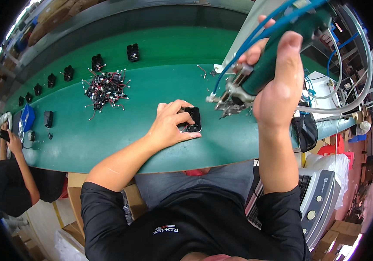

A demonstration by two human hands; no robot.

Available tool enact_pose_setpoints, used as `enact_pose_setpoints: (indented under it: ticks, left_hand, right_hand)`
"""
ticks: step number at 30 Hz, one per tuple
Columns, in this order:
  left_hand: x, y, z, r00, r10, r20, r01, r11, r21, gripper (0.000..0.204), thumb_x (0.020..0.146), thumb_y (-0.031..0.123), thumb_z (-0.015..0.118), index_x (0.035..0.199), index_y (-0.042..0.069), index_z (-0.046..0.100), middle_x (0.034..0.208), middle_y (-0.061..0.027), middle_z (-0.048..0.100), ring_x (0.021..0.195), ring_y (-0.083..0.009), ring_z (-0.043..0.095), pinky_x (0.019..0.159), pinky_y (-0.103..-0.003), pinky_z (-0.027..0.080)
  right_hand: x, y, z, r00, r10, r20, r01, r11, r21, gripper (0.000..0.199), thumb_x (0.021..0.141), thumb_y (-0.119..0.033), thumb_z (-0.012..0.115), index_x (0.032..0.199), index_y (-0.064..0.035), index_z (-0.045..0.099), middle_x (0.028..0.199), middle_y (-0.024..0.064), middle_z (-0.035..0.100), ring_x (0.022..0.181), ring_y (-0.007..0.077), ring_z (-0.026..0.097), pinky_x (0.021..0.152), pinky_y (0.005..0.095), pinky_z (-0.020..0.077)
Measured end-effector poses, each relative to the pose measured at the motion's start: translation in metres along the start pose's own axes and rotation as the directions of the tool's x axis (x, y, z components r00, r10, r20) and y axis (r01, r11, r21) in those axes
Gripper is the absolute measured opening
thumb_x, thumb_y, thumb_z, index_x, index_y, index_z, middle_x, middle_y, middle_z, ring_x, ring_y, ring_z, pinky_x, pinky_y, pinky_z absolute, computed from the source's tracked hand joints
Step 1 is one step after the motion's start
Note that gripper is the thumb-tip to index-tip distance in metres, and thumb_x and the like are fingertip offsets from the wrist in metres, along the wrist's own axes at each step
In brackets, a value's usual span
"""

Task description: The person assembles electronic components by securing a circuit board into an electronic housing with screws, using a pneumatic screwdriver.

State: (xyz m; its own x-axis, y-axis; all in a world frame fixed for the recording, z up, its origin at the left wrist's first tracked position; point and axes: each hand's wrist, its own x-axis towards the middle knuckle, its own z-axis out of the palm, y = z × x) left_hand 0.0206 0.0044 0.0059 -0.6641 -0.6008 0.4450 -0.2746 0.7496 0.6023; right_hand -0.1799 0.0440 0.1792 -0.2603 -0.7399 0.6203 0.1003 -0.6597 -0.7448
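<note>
My left hand (169, 122) lies on the green table with its fingers closed round a small black plastic housing (194, 116), pressing it to the surface. A bit of red wire shows at the housing's edge, near my fingertips. My right hand (278, 89) is raised to the right of it, wrapped around a dark green powered screwdriver (268, 63) with blue air hoses. The driver's metal head (230, 102) points down and left, apart from the housing and above the table.
To the left is a pile of small wired components (104, 89). Black housings (133, 52) stand in a row along the far green strip. A white tray (323, 89) and hoses are at the right. A co-worker's hand (14, 142) shows at far left, near a blue bin (28, 117).
</note>
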Motion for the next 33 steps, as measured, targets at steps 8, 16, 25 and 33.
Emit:
enact_pose_setpoints:
  ticks: [8, 16, 25, 33]
  left_hand:
    - [0.003, 0.002, 0.004, 1.000, 0.019, 0.019, -0.020, 0.999, 0.029, 0.037, 0.065, 0.036, 0.093, 0.081, 0.009, 0.072, 0.115, -0.0066, 0.061, 0.105, -0.0246, 0.057, 0.089, -0.037, 0.037]
    - [0.005, 0.004, 0.005, 0.999, -0.020, 0.046, 0.022, 0.999, -0.040, 0.035, 0.067, 0.032, 0.092, 0.082, 0.007, 0.073, 0.120, -0.0075, 0.062, 0.106, -0.0270, 0.056, 0.092, -0.040, 0.042]
    - [0.004, -0.002, 0.007, 0.999, -0.037, 0.009, 0.037, 0.997, -0.071, 0.037, 0.064, 0.030, 0.095, 0.081, 0.006, 0.072, 0.121, -0.0108, 0.065, 0.108, -0.0314, 0.059, 0.098, -0.041, 0.044]
    - [0.005, -0.005, 0.005, 0.997, -0.078, -0.020, 0.076, 0.994, -0.079, 0.039, 0.064, 0.030, 0.095, 0.079, 0.004, 0.071, 0.121, -0.0119, 0.067, 0.109, -0.0309, 0.061, 0.099, -0.041, 0.046]
  right_hand:
    - [-0.030, 0.016, 0.020, 0.999, 0.043, 0.005, -0.040, 0.972, -0.232, 0.112, 0.088, -0.089, 0.015, 0.128, 0.0106, 0.047, 0.065, 0.0094, 0.059, 0.054, 0.0173, 0.059, 0.053, 0.0253, 0.0503]
    - [-0.037, 0.035, 0.018, 0.995, 0.069, -0.073, -0.078, 0.989, -0.122, 0.112, 0.087, -0.090, 0.013, 0.126, 0.0090, 0.047, 0.064, 0.0100, 0.059, 0.054, 0.0182, 0.057, 0.053, 0.0270, 0.0503]
    - [0.015, 0.014, -0.008, 0.999, -0.047, -0.017, 0.043, 0.981, -0.190, 0.097, 0.097, -0.079, 0.013, 0.120, 0.0062, 0.053, 0.063, 0.0101, 0.059, 0.054, 0.0201, 0.054, 0.055, 0.0292, 0.0494]
    - [0.030, -0.018, 0.026, 0.989, -0.077, -0.123, 0.072, 0.997, -0.041, 0.060, 0.099, -0.052, 0.062, 0.127, 0.0000, 0.053, 0.090, 0.0127, 0.064, 0.061, 0.0141, 0.060, 0.048, 0.0216, 0.0485]
